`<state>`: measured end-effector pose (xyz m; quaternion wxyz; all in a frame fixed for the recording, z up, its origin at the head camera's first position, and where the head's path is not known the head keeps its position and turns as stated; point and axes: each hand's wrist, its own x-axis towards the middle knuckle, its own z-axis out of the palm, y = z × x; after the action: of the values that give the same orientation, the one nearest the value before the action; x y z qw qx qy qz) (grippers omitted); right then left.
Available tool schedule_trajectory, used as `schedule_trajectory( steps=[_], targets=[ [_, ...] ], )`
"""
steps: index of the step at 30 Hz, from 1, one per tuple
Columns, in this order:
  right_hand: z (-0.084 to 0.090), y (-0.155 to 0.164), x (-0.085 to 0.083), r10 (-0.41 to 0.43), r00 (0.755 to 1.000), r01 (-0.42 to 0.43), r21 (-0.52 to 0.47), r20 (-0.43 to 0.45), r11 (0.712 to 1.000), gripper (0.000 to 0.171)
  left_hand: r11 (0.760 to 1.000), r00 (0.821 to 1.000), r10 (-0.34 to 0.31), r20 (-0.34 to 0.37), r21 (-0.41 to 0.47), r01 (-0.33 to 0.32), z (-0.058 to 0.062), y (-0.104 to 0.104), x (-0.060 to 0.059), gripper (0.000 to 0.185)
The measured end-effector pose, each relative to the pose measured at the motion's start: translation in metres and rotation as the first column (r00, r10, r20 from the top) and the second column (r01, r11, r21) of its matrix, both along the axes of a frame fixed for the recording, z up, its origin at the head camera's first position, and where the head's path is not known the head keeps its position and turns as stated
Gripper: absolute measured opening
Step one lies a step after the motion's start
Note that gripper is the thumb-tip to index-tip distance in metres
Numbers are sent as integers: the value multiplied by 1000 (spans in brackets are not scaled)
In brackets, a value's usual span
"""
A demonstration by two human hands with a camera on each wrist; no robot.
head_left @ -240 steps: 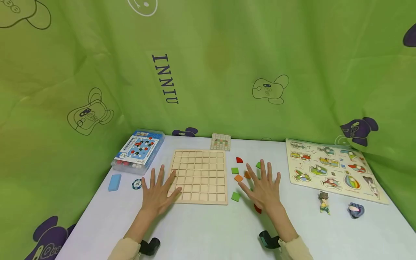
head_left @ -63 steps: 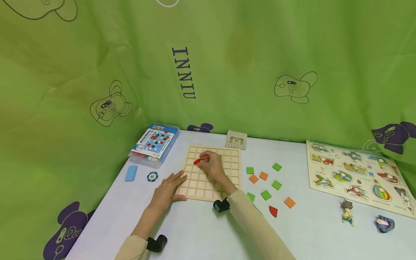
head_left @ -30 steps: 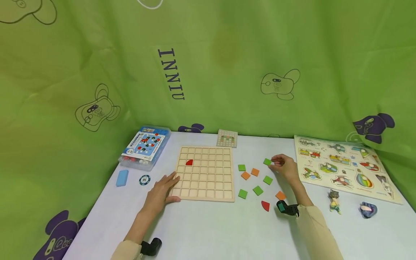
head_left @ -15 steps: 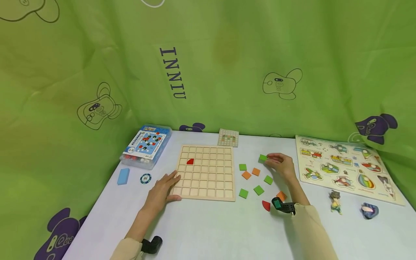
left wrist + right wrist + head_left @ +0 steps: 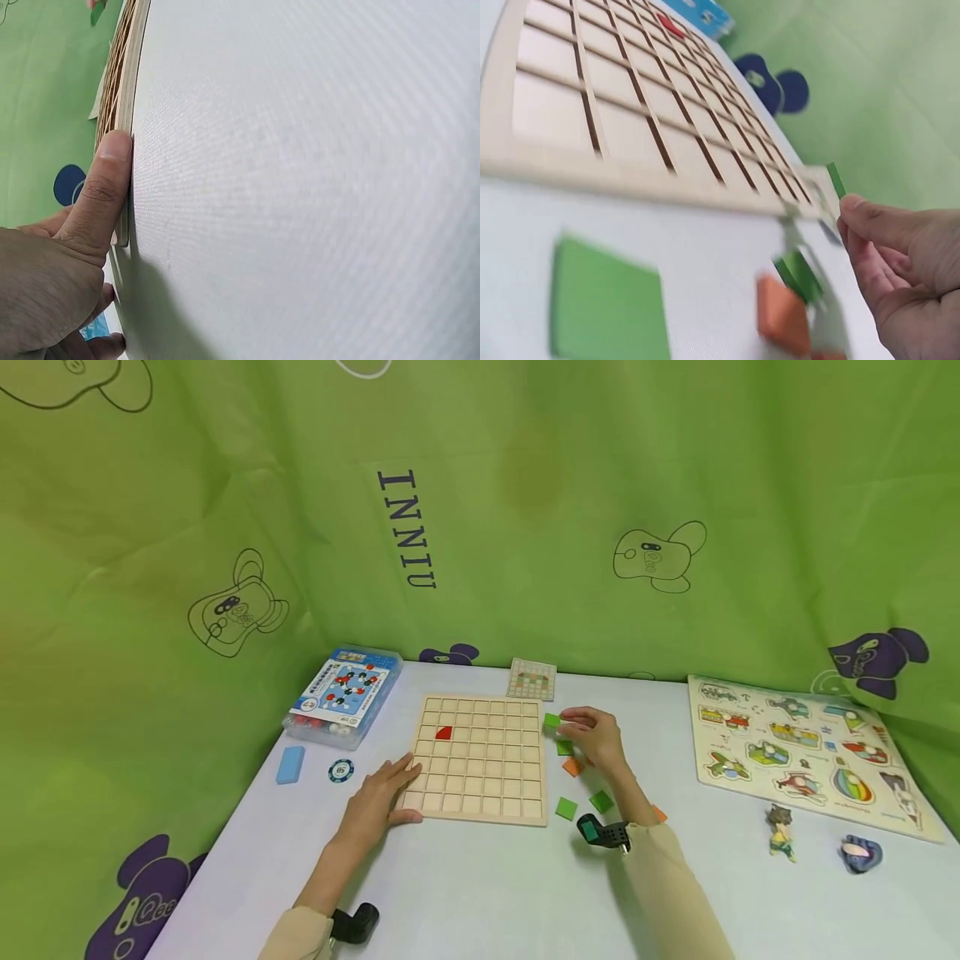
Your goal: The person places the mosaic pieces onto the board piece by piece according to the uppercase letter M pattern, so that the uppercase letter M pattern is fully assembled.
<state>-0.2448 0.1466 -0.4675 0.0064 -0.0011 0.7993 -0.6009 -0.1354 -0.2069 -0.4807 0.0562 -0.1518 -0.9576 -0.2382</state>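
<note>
The wooden grid board [image 5: 490, 768] lies flat on the table, and a red quarter-round tile [image 5: 444, 733] sits in one of its upper-left cells. My left hand [image 5: 372, 803] rests at the board's lower-left corner, its thumb [image 5: 103, 195] along the front edge in the left wrist view. Just off the board's upper-right side, my right hand [image 5: 597, 743] pinches a green square tile [image 5: 835, 180] between thumb and fingertips, raised above the table. Below that hand lie another green tile [image 5: 565, 747] and an orange tile [image 5: 572, 767]. The hand and forearm hide some other loose tiles.
Two green tiles lie nearer me, one at the board's lower right [image 5: 566, 809]. A small pattern card [image 5: 532, 680] stands behind the board. A boxed molecule set [image 5: 343, 697], blue block [image 5: 290, 765] and chip [image 5: 341, 771] are left; a picture puzzle [image 5: 810, 752] and two figurines [image 5: 781, 833] are right.
The red quarter-round tile went into a board cell. My right hand then took a green tile from the right and carried it left to the board's edge. The left hand stays at the corner.
</note>
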Motion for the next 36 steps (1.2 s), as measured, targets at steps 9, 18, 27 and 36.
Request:
schedule_trajectory(
  steps=[9,18,27,36],
  targets=[
    [3,-47,-3,48,999,-49,-64,-26,997,26,1000,1000,0,-2,-6,0,-2,-1,0,78],
    [-1,-84,-4,105,992,-109,-56,-68,993,24,1000,1000,0,-3,-4,0,1,0,1,77],
    [-10,-115,-7,163,969,-161,24,-186,987,20,1000,1000,-1,-9,3,1,0,-1,1,78],
    [-15,-129,-10,208,940,-171,156,-271,973,18,1000,1000,1,20,13,-2,1,-1,0,78]
  ],
)
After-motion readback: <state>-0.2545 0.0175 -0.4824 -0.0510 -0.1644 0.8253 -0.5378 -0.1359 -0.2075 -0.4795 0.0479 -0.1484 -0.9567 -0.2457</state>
